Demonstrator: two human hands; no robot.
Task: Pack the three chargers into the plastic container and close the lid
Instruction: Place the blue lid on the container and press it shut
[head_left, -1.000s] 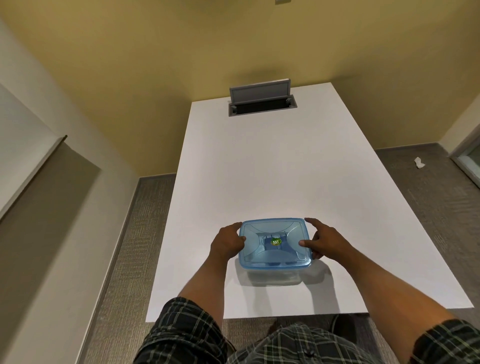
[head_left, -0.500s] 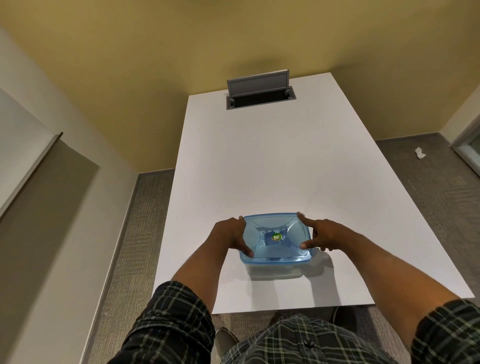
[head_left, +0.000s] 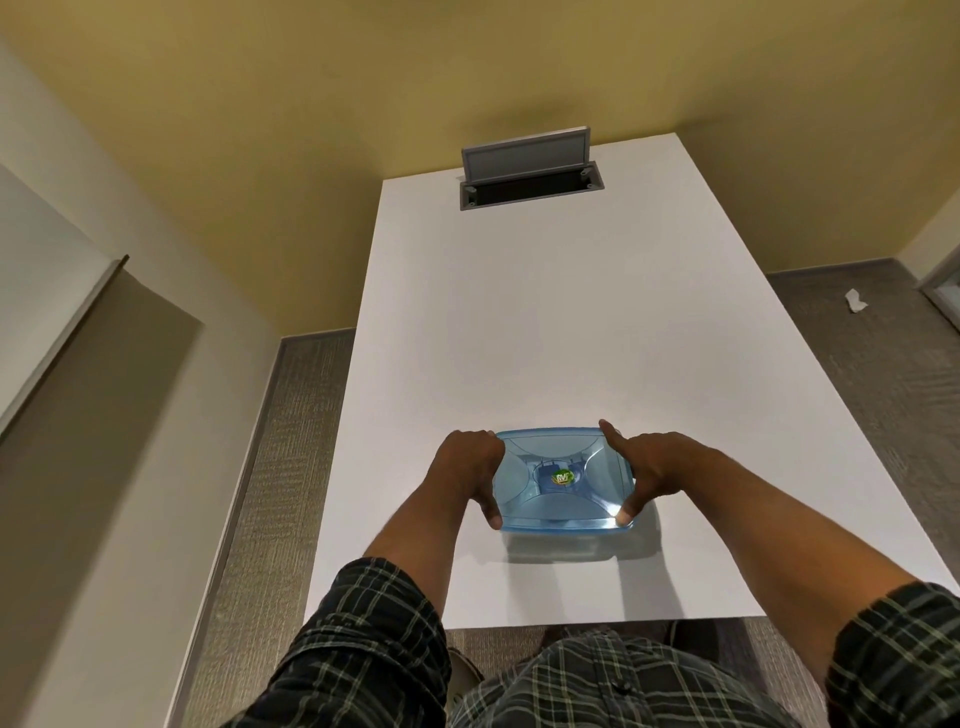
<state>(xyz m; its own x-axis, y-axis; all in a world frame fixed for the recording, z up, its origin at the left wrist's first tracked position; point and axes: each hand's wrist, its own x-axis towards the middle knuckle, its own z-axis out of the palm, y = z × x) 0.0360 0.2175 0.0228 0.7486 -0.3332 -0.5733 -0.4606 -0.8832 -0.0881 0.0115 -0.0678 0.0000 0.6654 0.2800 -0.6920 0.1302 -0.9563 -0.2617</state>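
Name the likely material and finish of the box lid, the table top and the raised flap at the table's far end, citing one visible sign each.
Lid: blue plastic, glossy and translucent; light glints along its moulded ridges.
Table top: probably white laminate, matte; even colour, no grain or reflections.
Flap: possibly brushed metal or grey plastic; flat, framed, dull sheen.
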